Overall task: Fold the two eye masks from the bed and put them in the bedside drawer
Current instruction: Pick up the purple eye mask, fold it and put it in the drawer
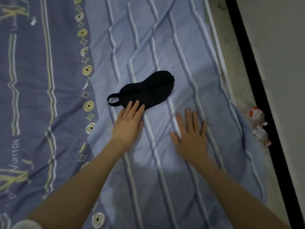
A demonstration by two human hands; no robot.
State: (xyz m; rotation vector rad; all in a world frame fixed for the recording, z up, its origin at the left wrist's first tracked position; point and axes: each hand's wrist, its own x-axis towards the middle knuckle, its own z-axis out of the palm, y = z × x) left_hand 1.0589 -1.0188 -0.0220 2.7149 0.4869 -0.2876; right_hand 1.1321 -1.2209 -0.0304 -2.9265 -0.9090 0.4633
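Observation:
One black eye mask [148, 90] lies flat and unfolded on the pale blue striped quilt [165, 47], its strap loop sticking out at the left end. My left hand [128, 124] is open, palm down, with its fingertips resting on the mask's near left edge. My right hand [191, 136] lies open and flat on the quilt, below and to the right of the mask, not touching it. A second mask and the drawer are not in view.
A darker patterned sheet [41, 96] covers the bed's left side. The bed's right edge meets a black frame strip [257, 80] beside a pale wall. Small white and orange packets [257, 119] sit in the gap at the right edge.

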